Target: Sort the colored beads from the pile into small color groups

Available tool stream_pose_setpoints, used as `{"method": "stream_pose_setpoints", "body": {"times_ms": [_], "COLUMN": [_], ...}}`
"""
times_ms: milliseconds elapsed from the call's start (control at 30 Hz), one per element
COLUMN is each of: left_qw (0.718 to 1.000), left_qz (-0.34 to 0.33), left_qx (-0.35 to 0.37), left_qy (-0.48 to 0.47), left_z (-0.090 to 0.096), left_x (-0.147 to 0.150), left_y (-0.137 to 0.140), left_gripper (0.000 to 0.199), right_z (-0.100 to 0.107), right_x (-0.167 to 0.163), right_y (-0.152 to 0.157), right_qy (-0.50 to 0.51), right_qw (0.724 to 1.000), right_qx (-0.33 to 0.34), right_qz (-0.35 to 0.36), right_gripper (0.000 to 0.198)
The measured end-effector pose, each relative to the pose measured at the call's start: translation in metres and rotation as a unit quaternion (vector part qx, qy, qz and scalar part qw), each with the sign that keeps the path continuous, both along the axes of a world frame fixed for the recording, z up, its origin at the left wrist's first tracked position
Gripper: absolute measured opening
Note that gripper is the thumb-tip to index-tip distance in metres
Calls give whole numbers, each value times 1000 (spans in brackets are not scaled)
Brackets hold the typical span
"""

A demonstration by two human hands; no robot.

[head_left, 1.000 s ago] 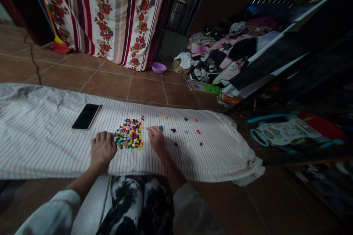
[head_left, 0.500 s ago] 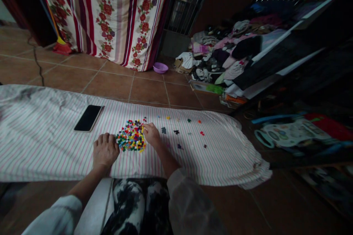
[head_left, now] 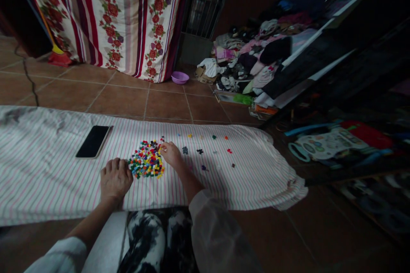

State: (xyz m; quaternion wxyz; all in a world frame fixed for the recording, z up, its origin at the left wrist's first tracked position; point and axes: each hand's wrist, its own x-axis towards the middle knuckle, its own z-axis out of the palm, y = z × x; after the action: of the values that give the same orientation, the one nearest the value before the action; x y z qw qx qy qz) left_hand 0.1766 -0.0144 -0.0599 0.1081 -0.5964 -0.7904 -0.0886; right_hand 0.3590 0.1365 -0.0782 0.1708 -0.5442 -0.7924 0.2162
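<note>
A pile of small multicoloured pieces (head_left: 146, 160), like little cubes or beads, lies on the striped cloth (head_left: 73, 192). My left hand (head_left: 116, 178) rests palm down on the cloth, its fingers at the left edge of the pile. At the upper right edge of the pile, my right hand (head_left: 171, 154) has thumb and fingertips pinched together; what is between them is too small to make out. To its right are small groups sorted by colour, among them grey pieces (head_left: 185, 150), black pieces (head_left: 200, 151), red pieces (head_left: 229, 151) and purple pieces (head_left: 204, 167).
A phone (head_left: 93, 141) with a dark screen lies left of the pile. Beyond the cloth are a tiled floor, a purple basin (head_left: 180, 77), a floral curtain (head_left: 128, 21) and a broom (head_left: 60, 56). Heaped clothes (head_left: 253, 55) lie at the far right.
The view has shifted slightly, moving the scene left. My right hand stays at the pile's upper right edge with its fingertips pinched. My left hand keeps its place beside the pile.
</note>
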Motion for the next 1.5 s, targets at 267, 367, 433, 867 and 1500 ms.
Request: {"method": "stream_pose_setpoints", "body": {"times_ms": [267,367,433,867,1500], "left_qw": [1000,1000,1000,1000,1000], "left_qz": [-1,-1,1,2,2], "left_qx": [3,2,-2,-1,-4], "left_qy": [-28,-27,-22,-16,-31], "left_z": [1,0,1,0,-3], "left_x": [1,1,1,1,-1], "left_y": [0,1,1,1,4], "left_gripper": [28,28,28,26,25], "right_z": [-4,-5,-4,24,26], "right_x": [2,3,3,60,93], "right_y": [4,5,7,61,92], "right_qy": [51,82,106,67,-120], "right_qw": [999,997,994,986,976], "right_qx": [19,13,6,40,49], "right_qz": [-3,-5,-14,-145,-178], "right_gripper": [13,10,9,12,20]}}
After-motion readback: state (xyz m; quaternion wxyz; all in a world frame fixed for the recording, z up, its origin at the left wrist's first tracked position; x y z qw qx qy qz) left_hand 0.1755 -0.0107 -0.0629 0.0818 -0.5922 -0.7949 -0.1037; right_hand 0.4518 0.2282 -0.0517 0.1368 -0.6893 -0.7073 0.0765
